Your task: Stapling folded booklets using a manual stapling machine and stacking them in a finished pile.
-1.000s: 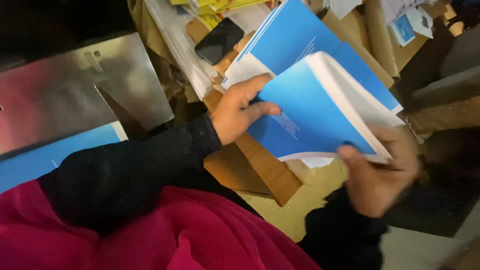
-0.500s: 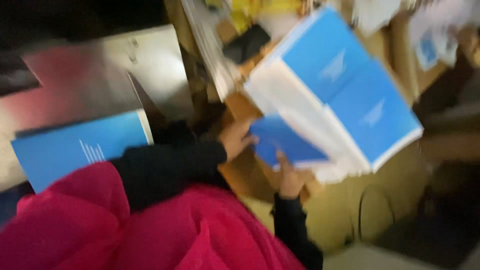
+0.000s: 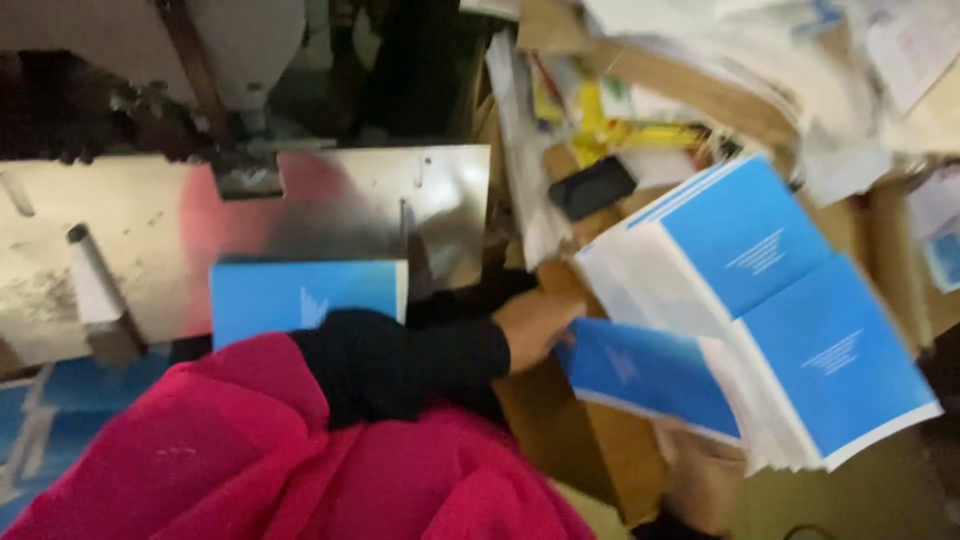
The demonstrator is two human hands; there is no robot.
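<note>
Head view: left hand [image 3: 535, 328] grip grasping blue booklet [image 3: 650, 372], thin, white-edged; right hand hidden.

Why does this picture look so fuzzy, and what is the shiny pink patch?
Head view: motion blur smears everything, especially the blue booklets and the left hand; the pink patch is the red garment reflected in the shiny metal plate; the top left corner is dark.

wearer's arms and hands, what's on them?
Left hand is bare: no glove, ring or watch visible. Its arm wears a black long sleeve with a snug cuff at the wrist, under a loose magenta-red garment. The right hand isn't clearly in view.
</note>
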